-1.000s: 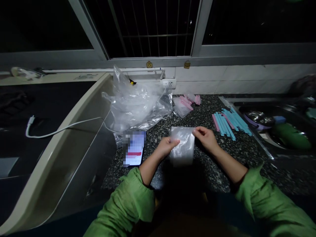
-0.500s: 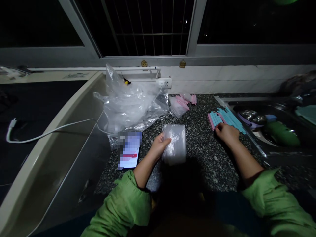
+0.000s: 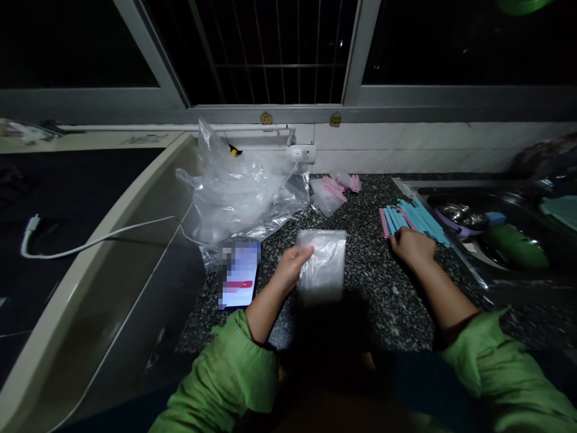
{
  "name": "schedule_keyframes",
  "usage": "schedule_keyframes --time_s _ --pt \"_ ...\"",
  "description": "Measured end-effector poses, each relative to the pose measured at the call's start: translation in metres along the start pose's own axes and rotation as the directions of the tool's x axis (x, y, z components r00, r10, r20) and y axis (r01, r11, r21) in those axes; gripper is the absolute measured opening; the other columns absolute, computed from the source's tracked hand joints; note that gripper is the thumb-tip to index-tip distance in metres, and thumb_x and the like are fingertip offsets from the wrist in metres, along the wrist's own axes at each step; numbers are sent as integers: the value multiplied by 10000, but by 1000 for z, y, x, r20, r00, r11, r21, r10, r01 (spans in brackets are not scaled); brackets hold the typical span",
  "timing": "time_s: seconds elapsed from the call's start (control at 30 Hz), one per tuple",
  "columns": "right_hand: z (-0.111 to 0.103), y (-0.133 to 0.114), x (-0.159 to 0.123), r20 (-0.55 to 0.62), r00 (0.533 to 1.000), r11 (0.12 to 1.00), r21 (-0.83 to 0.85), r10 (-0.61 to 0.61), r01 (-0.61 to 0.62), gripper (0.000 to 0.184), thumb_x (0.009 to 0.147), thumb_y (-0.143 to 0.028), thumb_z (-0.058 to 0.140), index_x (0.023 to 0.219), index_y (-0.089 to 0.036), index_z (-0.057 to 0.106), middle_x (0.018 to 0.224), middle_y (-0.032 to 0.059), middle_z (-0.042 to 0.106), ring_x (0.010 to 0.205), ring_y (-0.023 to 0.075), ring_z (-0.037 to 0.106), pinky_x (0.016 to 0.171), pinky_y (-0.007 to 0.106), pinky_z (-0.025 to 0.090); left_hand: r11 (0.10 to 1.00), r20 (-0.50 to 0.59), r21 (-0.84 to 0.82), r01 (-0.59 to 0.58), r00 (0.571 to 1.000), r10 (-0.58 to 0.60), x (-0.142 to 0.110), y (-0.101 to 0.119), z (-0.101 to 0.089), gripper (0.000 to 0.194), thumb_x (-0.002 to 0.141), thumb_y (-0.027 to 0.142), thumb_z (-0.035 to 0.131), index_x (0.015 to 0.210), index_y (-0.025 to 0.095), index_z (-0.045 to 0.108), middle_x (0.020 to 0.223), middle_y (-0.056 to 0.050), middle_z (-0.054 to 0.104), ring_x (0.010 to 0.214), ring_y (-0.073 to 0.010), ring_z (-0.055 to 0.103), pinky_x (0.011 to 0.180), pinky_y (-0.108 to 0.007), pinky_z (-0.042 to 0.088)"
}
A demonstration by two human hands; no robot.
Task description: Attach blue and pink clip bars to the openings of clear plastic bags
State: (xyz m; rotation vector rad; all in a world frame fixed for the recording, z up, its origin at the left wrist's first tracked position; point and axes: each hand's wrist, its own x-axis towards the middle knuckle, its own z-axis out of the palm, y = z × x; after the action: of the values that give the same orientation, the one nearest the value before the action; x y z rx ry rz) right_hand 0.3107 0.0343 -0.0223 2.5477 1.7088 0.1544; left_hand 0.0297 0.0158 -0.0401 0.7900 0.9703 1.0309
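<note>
Head view: speckled dark granite counter is running beneath a barred window showing darkness outside, with white tiles lining the wall behind. Left hand is gripping a small clear plastic bag, fingers clamped on its left edge, above the counter's middle. Right hand is resting palm-down at the near end of the blue and pink strips, fingers curled together. Phone is lying left of the bag; crumpled plastic bags are sitting behind it; steel sink is occupying the right.
</note>
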Motion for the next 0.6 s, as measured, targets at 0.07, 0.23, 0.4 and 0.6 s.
schedule_keyframes --time_s 0.07,0.23,0.4,0.6 --pt "-1 -2 0 27 999 1000 -10 25 -24 450 826 -428 413 999 -72 629 946 222 661 927 329 627 706 393 472 1000 -8 15 -14 1000 14 0 -1 0 478 420 518 760 632 127 585 568 6 581 514 -105 499 529 -225 356" --pt "-3 -3 -1 73 995 998 -17 66 -65 477 835 -425 390 1019 -62 639 989 244 648 928 336 628 711 404 473 999 15 25 -36 999 36 0 -1 1 408 434 420 766 657 144 565 546 38 544 487 -86 457 517 -212 326" --pt "-4 1 -1 31 998 998 2 60 -60 478 840 -419 380 993 -53 646 935 243 659 915 355 624 670 401 469 999 58 54 -1 998 -2 1 -1 0 277 468 298 707 640 150 549 540 39 529 483 -88 451 513 -213 321" --pt "-7 -2 -5 -63 998 1000 -2 -11 11 435 842 -427 393 975 -91 635 957 201 662 854 319 632 602 349 431 998 68 42 46 997 -49 3 -1 -1 253 482 269 691 643 151 535 541 40 526 489 -88 448 521 -217 318"
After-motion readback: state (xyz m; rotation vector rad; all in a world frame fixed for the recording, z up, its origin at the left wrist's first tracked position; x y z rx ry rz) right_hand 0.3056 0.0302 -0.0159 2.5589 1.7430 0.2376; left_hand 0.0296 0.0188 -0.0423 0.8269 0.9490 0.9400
